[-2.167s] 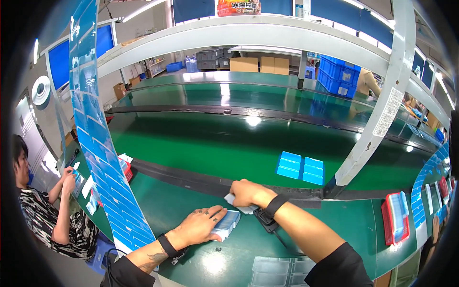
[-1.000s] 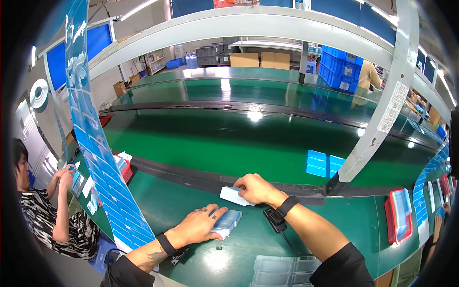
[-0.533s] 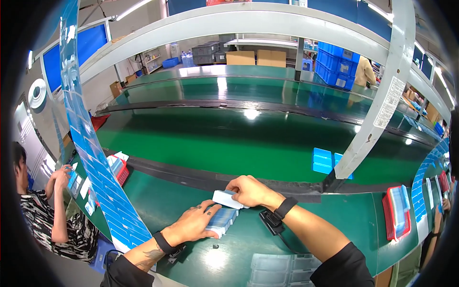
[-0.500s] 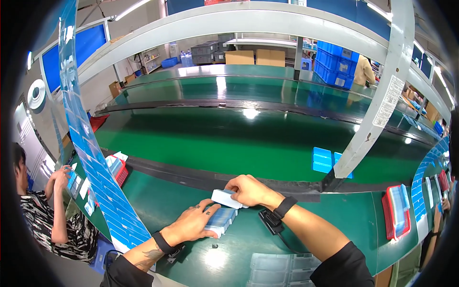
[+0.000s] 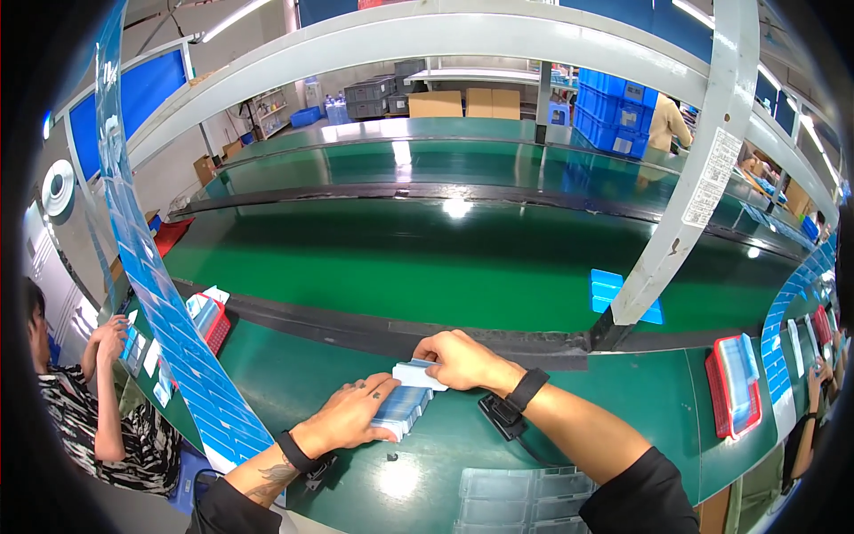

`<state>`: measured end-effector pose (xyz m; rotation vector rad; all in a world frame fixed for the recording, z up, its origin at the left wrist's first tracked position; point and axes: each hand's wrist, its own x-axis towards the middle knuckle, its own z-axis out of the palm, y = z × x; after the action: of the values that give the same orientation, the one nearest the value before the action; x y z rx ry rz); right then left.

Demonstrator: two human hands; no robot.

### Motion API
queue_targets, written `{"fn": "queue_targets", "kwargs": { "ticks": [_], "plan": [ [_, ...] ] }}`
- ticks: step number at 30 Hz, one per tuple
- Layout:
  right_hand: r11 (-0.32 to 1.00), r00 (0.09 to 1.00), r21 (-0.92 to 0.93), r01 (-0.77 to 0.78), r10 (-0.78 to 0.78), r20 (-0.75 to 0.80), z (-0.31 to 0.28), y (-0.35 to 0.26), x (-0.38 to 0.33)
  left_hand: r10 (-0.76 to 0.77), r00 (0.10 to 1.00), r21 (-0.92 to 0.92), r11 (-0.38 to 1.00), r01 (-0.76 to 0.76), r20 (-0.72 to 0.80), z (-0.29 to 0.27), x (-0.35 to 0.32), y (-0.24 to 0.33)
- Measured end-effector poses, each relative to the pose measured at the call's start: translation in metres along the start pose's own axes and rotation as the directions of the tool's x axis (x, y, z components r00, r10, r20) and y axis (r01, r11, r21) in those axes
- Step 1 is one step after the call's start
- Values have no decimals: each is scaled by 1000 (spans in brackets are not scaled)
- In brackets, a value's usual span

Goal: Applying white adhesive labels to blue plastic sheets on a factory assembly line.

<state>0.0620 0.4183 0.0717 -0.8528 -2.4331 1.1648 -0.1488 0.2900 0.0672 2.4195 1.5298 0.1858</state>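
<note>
A stack of thin, bluish rectangular pieces (image 5: 403,408) lies slightly fanned on the green bench before me. My left hand (image 5: 351,413) grips it from the left, thumb at the near edge and fingers over the far edge. Against the far end of the stack, my right hand (image 5: 463,360) pinches a white rectangular piece (image 5: 418,375), its fingertips curled over the top. Whether this is one piece or several together, I cannot tell. Near my right wrist sits a small black device (image 5: 501,416) with a cable.
Clear compartmented trays (image 5: 520,500) lie at the near edge. Red baskets of sheets stand at right (image 5: 735,387) and left (image 5: 216,327). Blue-patterned strip (image 5: 158,276) hangs at left; a white post (image 5: 680,214) rises at right. A co-worker (image 5: 107,409) sits at left.
The white piece in my right hand has tipped flatter, close against the stack. On the green belt, the blue sheets have shifted right relative to the post. My view has shifted slightly.
</note>
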Motion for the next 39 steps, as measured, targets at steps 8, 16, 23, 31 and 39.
{"fn": "queue_targets", "kwargs": {
  "ticks": [8, 16, 23, 31, 39],
  "plan": [
    [995, 998, 85, -56, 57, -13, 1, 3, -4, 6, 999, -54, 999, -4, 33, -5, 2, 4],
    [992, 999, 128, -21, 26, -37, -3, 4, -2, 9, 1000, -64, 998, -7, 30, 0, 2, -1],
    [982, 979, 174, -75, 106, -174, -9, 16, 0, 12, 999, -63, 998, -9, 45, -5, 3, 5],
    [966, 953, 30, -258, 260, -155, -14, 22, 2, 39, 998, -33, 999, -38, 40, 0, 1, 0],
    [949, 958, 132, -285, 286, 11, -13, 23, -7, 31, 999, -42, 999, -29, 41, 4, 1, -4]
  ]
}}
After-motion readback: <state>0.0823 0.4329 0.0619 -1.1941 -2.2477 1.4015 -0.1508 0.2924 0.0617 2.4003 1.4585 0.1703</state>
